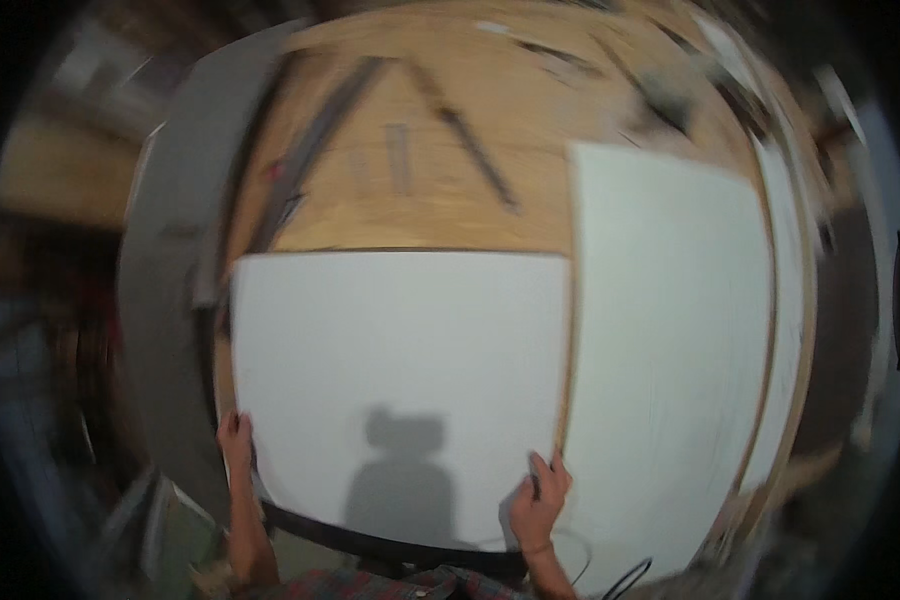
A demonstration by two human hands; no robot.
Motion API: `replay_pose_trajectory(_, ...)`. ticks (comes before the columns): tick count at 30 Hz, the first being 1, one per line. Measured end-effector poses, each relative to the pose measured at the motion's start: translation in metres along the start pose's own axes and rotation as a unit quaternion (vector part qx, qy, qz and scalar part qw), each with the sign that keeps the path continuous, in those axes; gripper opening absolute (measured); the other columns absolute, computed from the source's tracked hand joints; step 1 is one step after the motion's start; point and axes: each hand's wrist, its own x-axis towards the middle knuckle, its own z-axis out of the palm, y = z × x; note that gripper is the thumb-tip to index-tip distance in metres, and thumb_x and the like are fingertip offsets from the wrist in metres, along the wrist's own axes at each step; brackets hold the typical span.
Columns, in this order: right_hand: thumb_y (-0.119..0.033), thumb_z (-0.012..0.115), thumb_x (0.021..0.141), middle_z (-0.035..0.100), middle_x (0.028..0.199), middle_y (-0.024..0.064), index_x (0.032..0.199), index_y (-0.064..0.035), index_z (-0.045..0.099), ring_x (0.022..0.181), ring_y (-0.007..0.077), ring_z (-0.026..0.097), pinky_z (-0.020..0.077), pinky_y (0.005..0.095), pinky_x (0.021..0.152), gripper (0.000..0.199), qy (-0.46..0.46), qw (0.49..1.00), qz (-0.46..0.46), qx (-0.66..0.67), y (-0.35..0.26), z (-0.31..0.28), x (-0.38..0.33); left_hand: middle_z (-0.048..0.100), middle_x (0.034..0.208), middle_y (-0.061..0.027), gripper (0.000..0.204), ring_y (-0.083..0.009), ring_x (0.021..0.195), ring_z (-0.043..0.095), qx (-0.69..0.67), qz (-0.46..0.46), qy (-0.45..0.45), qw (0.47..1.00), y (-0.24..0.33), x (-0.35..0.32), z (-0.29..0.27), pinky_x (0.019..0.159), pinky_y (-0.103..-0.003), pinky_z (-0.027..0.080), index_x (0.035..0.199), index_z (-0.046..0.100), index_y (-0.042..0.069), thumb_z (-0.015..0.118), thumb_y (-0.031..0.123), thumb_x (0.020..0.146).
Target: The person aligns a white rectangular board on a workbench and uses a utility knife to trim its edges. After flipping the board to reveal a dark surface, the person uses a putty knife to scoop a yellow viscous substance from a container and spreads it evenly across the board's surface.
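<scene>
A large white board (400, 340) lies flat in front of me, with the shadow of my head and shoulders across it. My left hand (235, 437) is closed around the board's left edge near its lower corner. Near the right edge, my right hand (538, 505) rests on the board. Its thumb and fingers are spread, with a dark gap between them. One fingertip reaches the seam between the white board and a pale greenish-white panel (670, 330). Blur hides the finer detail of both hands.
A wooden worktop (450, 215) extends beyond the board. On it lie a long dark bar (320, 140), a thin dark strip (480, 160) and a grey piece (398, 160). A grey slab (170, 240) runs along the left. A dark loop of cable (630, 578) lies at the lower right.
</scene>
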Motion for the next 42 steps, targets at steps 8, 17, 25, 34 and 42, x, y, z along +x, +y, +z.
replay_pose_trajectory(8, 0.001, 0.047, 0.092, 0.044, 0.147, 0.0236, 0.137, 0.0057, 0.051, 0.138, 0.0348, 0.040, 0.0278, 0.0448, 0.117, 0.045, 0.062, 0.997, 0.015, -0.049, -0.029, -0.008, -0.065, 0.060, 0.096, -0.0095, 0.041, -0.0196, 0.094, 0.058, 0.058, -0.031, -0.116, 0.991, 0.046, -0.001, -0.044, 0.084, -0.033, 0.046, 0.116, 0.067, -0.002, 0.075, 0.021, 0.084)
replay_pose_trajectory(17, 0.000, 0.048, 0.094, 0.057, 0.132, 0.0185, 0.135, 0.0084, 0.052, 0.120, 0.0262, 0.055, 0.0414, 0.0358, 0.105, 0.043, 0.108, 0.994, -0.013, 0.032, -0.022, -0.004, -0.050, 0.053, 0.126, -0.0136, 0.057, -0.0251, 0.118, 0.054, -0.040, -0.018, -0.254, 0.966, 0.026, 0.012, -0.066, 0.101, -0.036, 0.045, 0.137, 0.057, -0.002, 0.074, 0.022, 0.088)
replay_pose_trajectory(25, 0.003, 0.049, 0.093, 0.061, 0.106, 0.0052, 0.135, 0.0052, 0.054, 0.079, 0.0089, 0.050, 0.0427, 0.0248, 0.070, 0.042, 0.146, 0.987, -0.003, 0.071, 0.019, -0.009, -0.041, 0.050, 0.138, -0.0159, 0.060, -0.0308, 0.126, 0.054, -0.012, 0.040, -0.319, 0.947, 0.009, 0.021, -0.081, 0.106, -0.041, 0.045, 0.145, 0.051, 0.005, 0.067, 0.021, 0.089)
replay_pose_trajectory(34, 0.005, 0.044, 0.095, 0.060, 0.124, 0.0110, 0.136, 0.0025, 0.054, 0.105, 0.0161, 0.059, 0.0491, 0.0307, 0.090, 0.042, 0.138, 0.989, 0.010, 0.043, 0.014, -0.012, -0.038, 0.049, 0.141, -0.0175, 0.062, -0.0308, 0.127, 0.053, -0.043, 0.038, -0.354, 0.934, 0.009, 0.025, -0.097, 0.108, -0.042, 0.043, 0.146, 0.048, 0.002, 0.062, 0.010, 0.087)
replay_pose_trajectory(42, 0.002, 0.046, 0.098, 0.056, 0.135, 0.0158, 0.140, 0.0050, 0.047, 0.120, 0.0239, 0.057, 0.0454, 0.0347, 0.103, 0.042, 0.138, 0.987, 0.042, 0.068, -0.004, -0.007, -0.042, 0.058, 0.134, -0.0184, 0.046, -0.0324, 0.120, 0.058, -0.063, 0.083, -0.275, 0.956, -0.014, -0.013, -0.117, 0.103, -0.041, 0.046, 0.138, 0.056, 0.000, 0.058, 0.013, 0.094)
